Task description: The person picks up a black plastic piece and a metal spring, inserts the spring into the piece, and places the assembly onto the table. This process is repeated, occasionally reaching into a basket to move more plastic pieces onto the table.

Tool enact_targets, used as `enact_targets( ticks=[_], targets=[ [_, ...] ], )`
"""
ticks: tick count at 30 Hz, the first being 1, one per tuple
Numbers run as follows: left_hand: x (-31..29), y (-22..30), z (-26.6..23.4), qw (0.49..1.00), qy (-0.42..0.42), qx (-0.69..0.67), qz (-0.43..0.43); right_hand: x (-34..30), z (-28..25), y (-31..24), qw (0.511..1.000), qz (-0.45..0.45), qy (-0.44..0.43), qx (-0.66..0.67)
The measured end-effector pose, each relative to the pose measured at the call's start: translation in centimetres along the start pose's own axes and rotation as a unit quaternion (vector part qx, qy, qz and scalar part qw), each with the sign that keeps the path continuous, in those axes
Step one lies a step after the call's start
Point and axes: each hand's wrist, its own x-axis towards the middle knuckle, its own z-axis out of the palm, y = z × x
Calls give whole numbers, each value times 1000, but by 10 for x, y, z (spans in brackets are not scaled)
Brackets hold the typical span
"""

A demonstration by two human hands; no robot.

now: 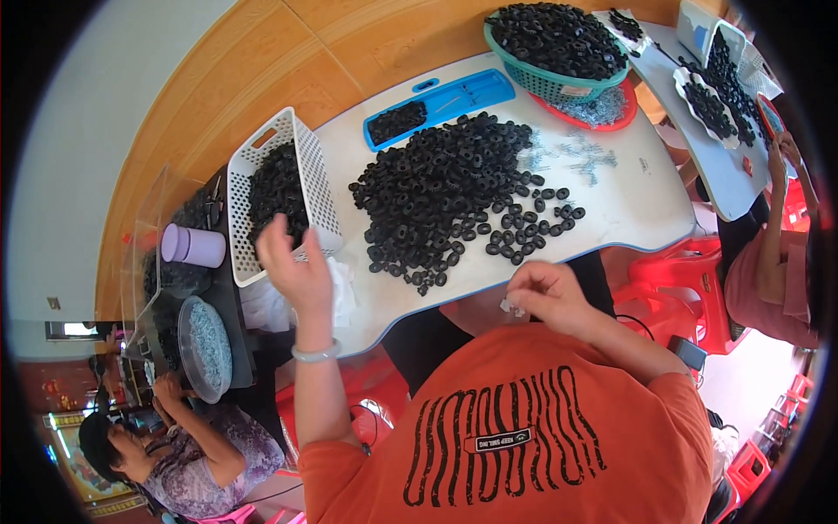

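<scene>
My left hand is raised over the near end of a white perforated basket. Its fingers are apart and nothing shows in them. Black ring-like plastic parts fill the basket. By the table's near edge, close to my body, my right hand is closed, with small whitish clear pieces showing at its fingers. Ahead lies a big heap of the same black parts, with loose ones spread to its right. Thin clear bluish pieces are scattered beyond these.
A blue tray holds black parts and thin tools. Behind it, a heaped green basket rests on a red basin. At left are a purple cup and a tub of pale pieces. Other people sit at left and right.
</scene>
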Motion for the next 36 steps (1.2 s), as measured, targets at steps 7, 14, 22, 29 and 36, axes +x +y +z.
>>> enact_targets(
  ticks=[7,14,22,29,36],
  targets=[
    [-86,142,56,967,-147,-189,90,34,-88,4,847,-188,295,-401],
    [-106,185,108,944,-258,-193,78,39,-121,10,765,-159,289,-554],
    [-108,190,105,947,-234,-203,85,40,-128,7,780,-155,262,-547],
    [-97,203,86,938,-202,-273,73,41,-129,16,886,-160,274,-339],
    [-68,231,54,852,-218,-476,-27,5,-31,-57,979,-133,28,150]
  ],
)
